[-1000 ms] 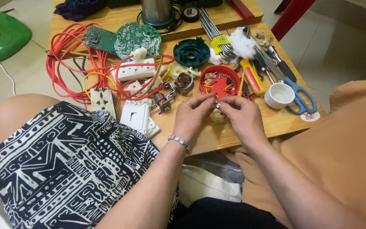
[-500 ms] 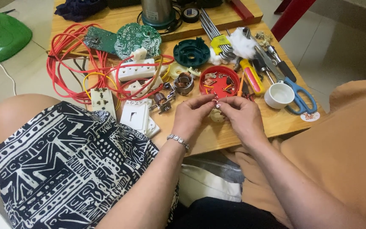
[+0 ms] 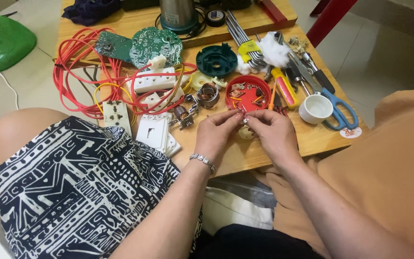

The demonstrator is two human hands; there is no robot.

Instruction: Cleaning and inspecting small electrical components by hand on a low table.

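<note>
Both hands meet over the near edge of a low wooden table (image 3: pixel 322 139). My left hand (image 3: pixel 215 135), with a beaded bracelet at the wrist, and my right hand (image 3: pixel 273 132) pinch a tiny metal part (image 3: pixel 244 119) between their fingertips. A small cream plastic piece (image 3: pixel 245 133) lies on the table just under them. A red round lid (image 3: pixel 248 94) holding several small metal parts sits right behind the fingers.
White switch plates (image 3: pixel 155 132), a white socket strip (image 3: pixel 150 80), red wire coils (image 3: pixel 80 72), green circuit boards (image 3: pixel 155 44), a dark green round part (image 3: pixel 216 60), a yellow screwdriver (image 3: pixel 284 87), a white cup (image 3: pixel 316 108), blue scissors (image 3: pixel 339 110) and a kettle base (image 3: pixel 178 13) crowd the table.
</note>
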